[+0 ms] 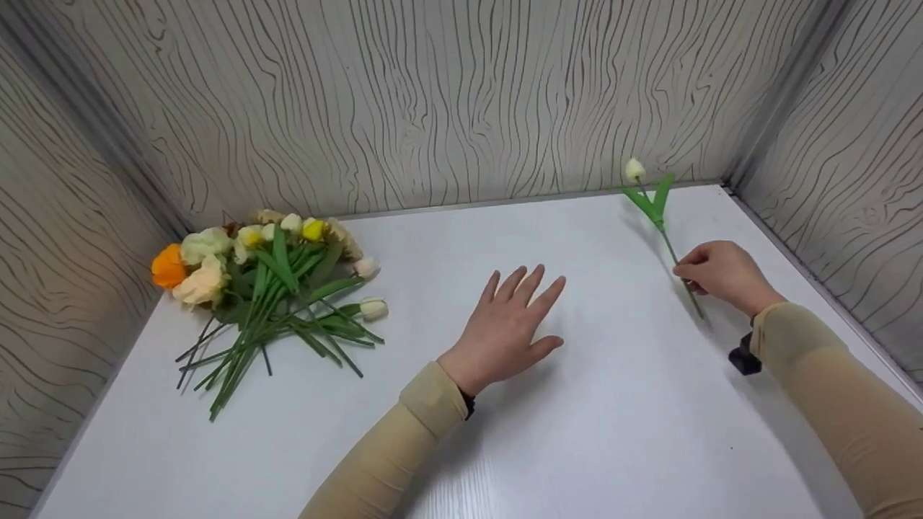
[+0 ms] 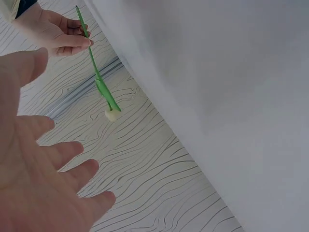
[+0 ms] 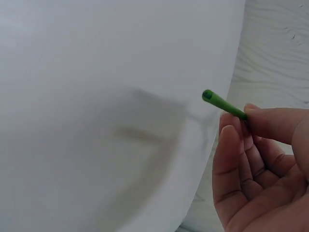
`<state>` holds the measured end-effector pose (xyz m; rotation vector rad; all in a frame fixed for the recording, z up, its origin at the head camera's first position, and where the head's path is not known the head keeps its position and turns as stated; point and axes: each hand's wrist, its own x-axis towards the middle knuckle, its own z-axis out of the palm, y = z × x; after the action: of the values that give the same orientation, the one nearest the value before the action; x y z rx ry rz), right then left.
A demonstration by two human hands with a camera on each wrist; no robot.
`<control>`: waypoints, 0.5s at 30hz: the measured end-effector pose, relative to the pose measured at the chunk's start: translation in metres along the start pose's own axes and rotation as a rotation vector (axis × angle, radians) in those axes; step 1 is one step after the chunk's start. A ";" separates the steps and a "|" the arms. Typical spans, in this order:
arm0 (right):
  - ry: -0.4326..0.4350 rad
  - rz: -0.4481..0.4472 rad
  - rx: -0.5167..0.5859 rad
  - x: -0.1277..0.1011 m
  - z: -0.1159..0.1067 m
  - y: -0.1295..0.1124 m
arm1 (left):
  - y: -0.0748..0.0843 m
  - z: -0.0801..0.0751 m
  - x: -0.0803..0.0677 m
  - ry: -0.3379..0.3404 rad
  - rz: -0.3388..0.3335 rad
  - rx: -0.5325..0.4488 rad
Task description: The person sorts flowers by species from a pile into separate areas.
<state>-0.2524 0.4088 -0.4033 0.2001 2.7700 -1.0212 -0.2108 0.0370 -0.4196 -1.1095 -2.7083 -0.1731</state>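
Nearest us, our left hand (image 1: 508, 324) lies flat and empty, fingers spread, on the white table (image 1: 613, 432). Beyond it our right hand (image 1: 721, 274) pinches the stem of one white artificial tulip (image 1: 634, 170), lifted clear. The remaining bunch of artificial flowers (image 1: 267, 288) lies far left, seemingly unsorted. We see no container.

Smooth white worktop, fake flowers, grained wall panels.
I see the worktop (image 1: 447, 447) as white laminate with a faint sheen and fine grain. The single flower (image 1: 652, 205) in my right hand (image 1: 721, 274) has a smooth, plastic-looking green stem and a matt cloth-like bud; the bunch (image 1: 267, 288) looks alike. The walls (image 1: 433, 94) carry a matt wood-grain pattern. My sleeves (image 1: 404, 447) are soft beige cloth.
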 end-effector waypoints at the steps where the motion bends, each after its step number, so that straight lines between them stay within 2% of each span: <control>1: 0.010 0.007 -0.023 0.000 -0.005 0.008 | 0.002 0.001 0.000 -0.003 0.014 0.011; 8: 0.073 0.080 -0.096 -0.002 -0.030 0.051 | 0.012 0.004 -0.001 0.008 0.084 0.026; 15: 0.099 0.031 -0.153 -0.006 -0.034 0.066 | 0.016 0.007 -0.003 -0.007 0.093 0.003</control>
<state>-0.2389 0.4801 -0.4180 0.2774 2.9081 -0.8079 -0.1990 0.0474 -0.4268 -1.2345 -2.6552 -0.1505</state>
